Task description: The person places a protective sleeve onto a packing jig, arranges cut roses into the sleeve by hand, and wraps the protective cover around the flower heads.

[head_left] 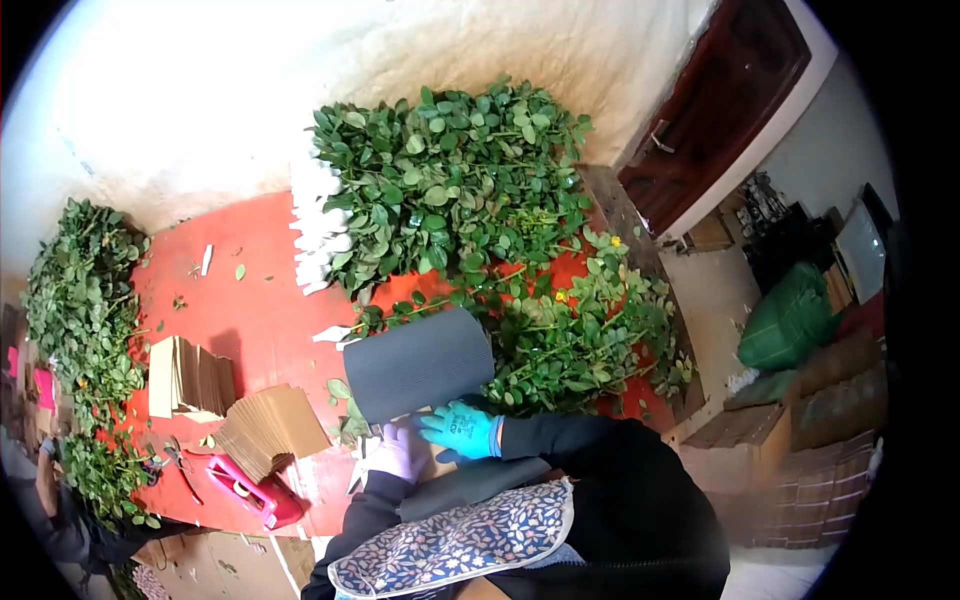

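Observation:
My left hand point(394, 453), in a pale purple glove, is closed at the left edge of a brown cardboard piece point(436, 466); its fingertips are partly hidden. White pointed shapes point(358, 466) show beside it, too small to name. In a teal glove, my right hand point(462, 431) lies across the cardboard with its fingers stretched to the left. Just beyond both hands, a dark grey ribbed sheet point(420, 365) bulges upward on the red table point(290, 352). More dark grey material point(470, 487) lies between the hands and my patterned apron point(455, 540).
Leafy stems with white-covered heads point(440, 190) are piled at the back; loose stems point(590, 340) lie right. Cardboard stacks point(190, 378), fanned cardboard sheets point(272, 430), a pink tape dispenser point(255, 492) and red-handled cutters point(183, 468) sit left. Another person's arm point(47, 480) shows far left.

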A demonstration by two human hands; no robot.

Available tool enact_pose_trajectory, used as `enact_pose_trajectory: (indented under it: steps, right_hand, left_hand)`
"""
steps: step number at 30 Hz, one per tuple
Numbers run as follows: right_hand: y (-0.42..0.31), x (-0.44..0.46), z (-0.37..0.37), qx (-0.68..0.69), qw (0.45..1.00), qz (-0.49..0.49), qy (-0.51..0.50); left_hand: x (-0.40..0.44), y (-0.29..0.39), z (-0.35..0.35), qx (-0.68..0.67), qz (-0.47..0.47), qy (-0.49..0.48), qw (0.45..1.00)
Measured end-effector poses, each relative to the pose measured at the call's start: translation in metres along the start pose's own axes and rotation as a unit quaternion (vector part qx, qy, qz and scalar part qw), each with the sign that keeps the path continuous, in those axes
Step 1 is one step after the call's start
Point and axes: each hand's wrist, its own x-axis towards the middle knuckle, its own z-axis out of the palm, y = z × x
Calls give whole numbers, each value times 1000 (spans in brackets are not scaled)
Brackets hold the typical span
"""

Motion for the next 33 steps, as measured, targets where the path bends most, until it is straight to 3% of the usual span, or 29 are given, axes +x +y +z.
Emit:
enact_pose_trajectory:
  steps: [3, 8, 9, 10, 11, 13, 14, 15, 16, 19, 21, 23, 24, 25, 26, 28, 30, 31, 33]
  right_hand:
    - [2, 5, 6, 1, 1000, 1, -21]
    - [17, -4, 20, 92, 991, -33, 93]
    - [16, -2, 7, 139, 984, -57, 100]
    - [16, -1, -6, 184, 974, -82, 104]
    - [11, -6, -50, 208, 965, -98, 127]
    - [3, -9, -95, 125, 936, -110, 312]
    - [8, -9, -104, 78, 947, -91, 297]
    - [19, 3, -91, 49, 931, -92, 349]
    - [35, 7, -88, 66, 942, -87, 317]
    - [56, 30, -73, 204, 959, -66, 185]
    - [79, 36, -74, 191, 967, -75, 149]
    - [104, 54, -81, 376, 902, -204, -49]
    - [111, 59, -81, 378, 900, -210, -49]
    - [120, 56, -81, 394, 900, -169, -81]
    - [124, 54, -89, 401, 900, -122, -117]
    - [133, 46, -64, 413, 893, -79, -161]
    - [140, 44, -22, 606, 778, 52, -159]
    - [144, 49, -16, 603, 777, 56, -171]
    - [145, 55, -9, 455, 874, -74, -155]
  left_hand:
    - [-1, 0, -1, -10, 4, 10, 1000]
    - [0, 2, 8, -26, -5, 16, 1000]
    - [2, 1, 7, -57, 50, 31, 997]
    - [9, -26, 45, -257, 10, 52, 965]
    - [10, -26, 42, -267, 28, 44, 962]
    - [12, -24, 36, -287, 65, 26, 955]
    - [11, -20, 36, -105, 83, 57, 989]
    - [12, -17, 31, 3, 120, 74, 990]
    - [13, -11, 24, 111, 153, 98, 977]
    - [7, 7, -4, 16, 59, -4, 998]
    - [7, 13, -16, -55, -48, -56, 996]
    - [1, 0, -5, -7, 14, -9, 1000]
    - [-2, -7, 1, 19, 43, 16, 999]
    - [-1, -3, -5, -16, 22, 6, 1000]
    - [-7, -24, 5, -55, 86, 80, 992]
    - [-9, -8, -8, -58, 32, 52, 996]
    - [-7, 6, -18, -61, 16, 43, 997]
    - [-5, 9, -20, -64, 6, 43, 997]
    - [-7, 7, -20, -43, -9, 36, 998]
